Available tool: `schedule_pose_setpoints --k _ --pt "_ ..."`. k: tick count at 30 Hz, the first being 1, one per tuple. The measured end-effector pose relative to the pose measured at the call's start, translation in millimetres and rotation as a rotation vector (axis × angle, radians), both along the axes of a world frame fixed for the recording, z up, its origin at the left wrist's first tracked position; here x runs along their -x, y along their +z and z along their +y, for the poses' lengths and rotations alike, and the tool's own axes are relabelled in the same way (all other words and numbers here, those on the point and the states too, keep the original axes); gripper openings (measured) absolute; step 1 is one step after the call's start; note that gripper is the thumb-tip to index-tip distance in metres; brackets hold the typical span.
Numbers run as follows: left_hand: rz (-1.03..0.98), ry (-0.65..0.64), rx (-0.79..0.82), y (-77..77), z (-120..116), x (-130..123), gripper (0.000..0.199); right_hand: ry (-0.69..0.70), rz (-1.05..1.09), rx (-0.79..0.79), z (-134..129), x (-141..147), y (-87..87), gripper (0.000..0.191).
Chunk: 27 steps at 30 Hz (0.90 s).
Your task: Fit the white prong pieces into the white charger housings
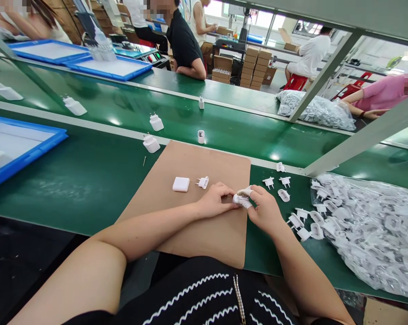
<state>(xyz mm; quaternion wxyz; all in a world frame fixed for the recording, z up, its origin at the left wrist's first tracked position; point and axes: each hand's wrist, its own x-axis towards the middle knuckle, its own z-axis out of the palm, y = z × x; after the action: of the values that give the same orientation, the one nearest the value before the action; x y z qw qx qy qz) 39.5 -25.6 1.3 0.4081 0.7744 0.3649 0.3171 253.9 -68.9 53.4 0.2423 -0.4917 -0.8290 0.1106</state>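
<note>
Over the right side of a brown cardboard sheet, my two hands meet at a small white plastic plug part, mostly covered by fingers. My left hand pinches its left end between thumb and fingertips. White finger covers show on my right hand, whose closed fingers grip the other side. Left of them on the cardboard lie a white square charger body and a white two-pin plug piece, its pins pointing left.
Loose plug pieces and a clear bag full of them lie right. White chargers stand by the conveyor, some on it. A blue tray sits left. Slanted metal posts rise at right. Several people work beyond.
</note>
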Motion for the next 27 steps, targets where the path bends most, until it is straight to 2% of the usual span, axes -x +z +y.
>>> schedule_pose_setpoints --k 8,17,27 --pt "-0.009 -0.002 -0.013 0.7 0 0 0.027 0.038 -0.072 -0.027 -1 2 1.5 0.026" --pt "-0.016 -0.016 -0.042 -4.8 2 -2 0.026 -0.035 -0.208 -0.092 -2 10 4.4 0.03" --pt "-0.001 0.02 -0.038 -6.2 2 -4 0.027 -0.098 -0.046 -0.029 7 7 -4.1 0.019"
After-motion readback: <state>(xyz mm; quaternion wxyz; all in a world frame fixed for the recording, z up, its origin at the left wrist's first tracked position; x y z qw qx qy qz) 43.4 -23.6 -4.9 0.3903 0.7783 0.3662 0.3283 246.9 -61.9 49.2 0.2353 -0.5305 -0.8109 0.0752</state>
